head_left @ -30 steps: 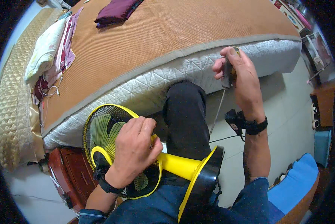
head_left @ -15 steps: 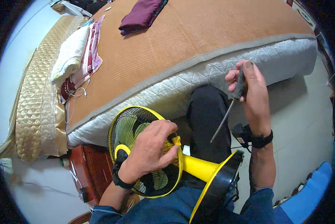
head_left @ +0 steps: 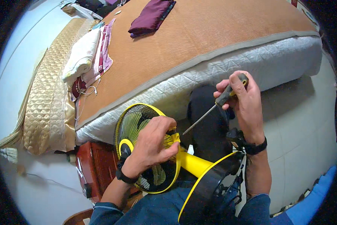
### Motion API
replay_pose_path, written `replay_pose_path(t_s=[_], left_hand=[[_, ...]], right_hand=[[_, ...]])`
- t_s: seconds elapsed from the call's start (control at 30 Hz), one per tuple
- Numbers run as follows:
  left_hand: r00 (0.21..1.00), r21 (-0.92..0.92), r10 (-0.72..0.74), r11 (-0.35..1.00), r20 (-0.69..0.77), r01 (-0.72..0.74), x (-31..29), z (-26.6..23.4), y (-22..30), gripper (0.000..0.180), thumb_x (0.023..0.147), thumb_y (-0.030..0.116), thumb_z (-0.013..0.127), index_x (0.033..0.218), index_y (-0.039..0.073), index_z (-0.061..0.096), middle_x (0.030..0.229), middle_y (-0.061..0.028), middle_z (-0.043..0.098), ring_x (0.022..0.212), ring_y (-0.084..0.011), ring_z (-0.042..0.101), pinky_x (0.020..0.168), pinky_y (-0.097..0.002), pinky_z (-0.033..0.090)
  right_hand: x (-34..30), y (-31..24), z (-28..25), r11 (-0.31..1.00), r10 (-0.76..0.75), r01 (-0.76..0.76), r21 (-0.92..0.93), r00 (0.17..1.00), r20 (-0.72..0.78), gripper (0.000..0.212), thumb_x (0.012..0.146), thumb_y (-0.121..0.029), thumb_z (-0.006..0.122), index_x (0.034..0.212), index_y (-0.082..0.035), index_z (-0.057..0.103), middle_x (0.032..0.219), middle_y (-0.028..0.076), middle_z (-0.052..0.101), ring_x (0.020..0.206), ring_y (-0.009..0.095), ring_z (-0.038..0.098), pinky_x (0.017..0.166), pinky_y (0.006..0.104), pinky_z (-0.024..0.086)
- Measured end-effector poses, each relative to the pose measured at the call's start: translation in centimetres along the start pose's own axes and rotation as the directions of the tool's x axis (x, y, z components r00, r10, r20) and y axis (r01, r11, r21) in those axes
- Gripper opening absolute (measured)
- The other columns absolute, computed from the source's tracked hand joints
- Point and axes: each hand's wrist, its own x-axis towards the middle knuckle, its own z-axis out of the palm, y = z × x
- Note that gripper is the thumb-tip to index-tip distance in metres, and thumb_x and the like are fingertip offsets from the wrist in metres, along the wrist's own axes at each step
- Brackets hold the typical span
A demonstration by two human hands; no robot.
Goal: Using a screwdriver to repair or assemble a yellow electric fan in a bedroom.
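A yellow and black electric fan (head_left: 194,164) lies tilted across my lap, its round black base (head_left: 202,193) toward the lower middle. My left hand (head_left: 151,141) rests over the fan's wire guard, its fingers and thumb closed at the yellow rim. Between them sits a small yellow clip-like piece (head_left: 173,139), partly hidden by the fingers. A screwdriver (head_left: 224,96) with a dark, yellow-marked handle is gripped in my right hand (head_left: 248,105). Its thin shaft slants down to the left, the tip a short way from the clip and not touching it.
Ahead stands a bed with a brown woven mat (head_left: 213,26). On it lie a folded purple cloth (head_left: 149,18), a white towel (head_left: 82,52) and a white cable (head_left: 86,93). A reddish wooden cabinet (head_left: 101,159) is at the left; something blue (head_left: 313,204) lies lower right.
My right hand has moved left and turned the screwdriver, so its tip is now much closer to the fan's rim. The left hand stays at the rim. The view has shifted slightly.
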Motion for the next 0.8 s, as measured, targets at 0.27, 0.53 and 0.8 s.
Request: replay_pose_path(t_s=[0.27,0.53,0.8], left_hand=[[0.999,-0.039,-0.033,0.999,0.016,0.034,-0.1,0.0,0.0,0.050,0.071,0.017,0.076,0.115,0.003,0.058,0.106,-0.0147,0.063,0.101,-0.0337,0.062,0.091,-0.0406,0.050],[1.000,-0.021,-0.029,0.999,0.007,0.029,0.2,-0.1,0.2,0.050,0.071,0.017,0.077,0.115,0.003,0.058,0.107,-0.0143,0.063,0.102,-0.0333,0.062,0.092,-0.0408,0.050],[0.997,0.016,-0.039,0.999,-0.063,0.040,0.4,0.7,0.8,0.048,0.071,0.017,0.077,0.113,0.004,0.057,0.104,-0.0141,0.062,0.097,-0.0330,0.062,0.086,-0.0400,0.051]], right_hand=[[-1.3,-0.1,-1.2,0.998,0.007,-0.008,0.067,1.000,0.027,0.029,0.102,-0.035,0.061,0.111,-0.009,0.051,0.097,0.010,0.071,0.086,0.017,0.072,0.060,0.0257,0.056],[-1.6,-0.4,-1.2,0.996,-0.002,-0.008,0.084,0.994,0.114,0.030,0.101,-0.033,0.062,0.109,-0.007,0.049,0.100,0.011,0.072,0.088,0.018,0.072,0.063,0.0275,0.059],[0.5,-0.5,-1.1,0.993,-0.025,0.020,0.116,0.999,0.046,0.034,0.101,-0.034,0.063,0.115,-0.007,0.048,0.100,0.012,0.071,0.087,0.018,0.072,0.063,0.0262,0.058]])
